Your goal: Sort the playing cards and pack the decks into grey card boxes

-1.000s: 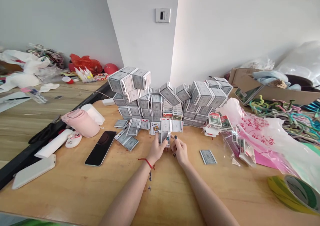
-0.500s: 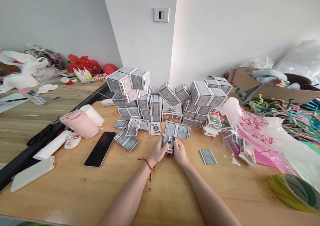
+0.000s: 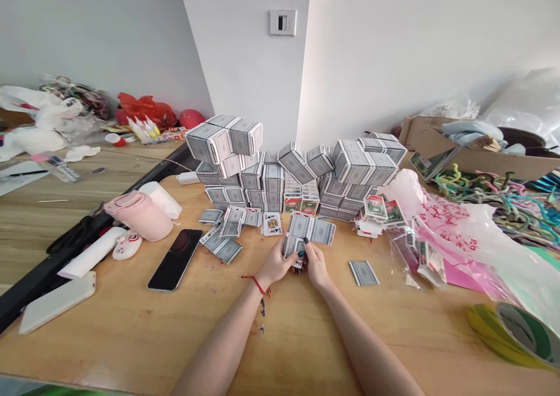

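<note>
left hand [image 3: 275, 264] and right hand [image 3: 317, 267] pinch patterned cards [image 3: 293, 245] between them, over the worktop [image 3: 131, 337]; probably light, slick and bendy, best held by edges, though fingers hide the underside.

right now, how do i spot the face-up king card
On the wooden table, find the structure of card blocks. In front of it, just beyond the left hand, lies the king card: its full picture shows, while nearby cards mostly show patterned backs.
</note>
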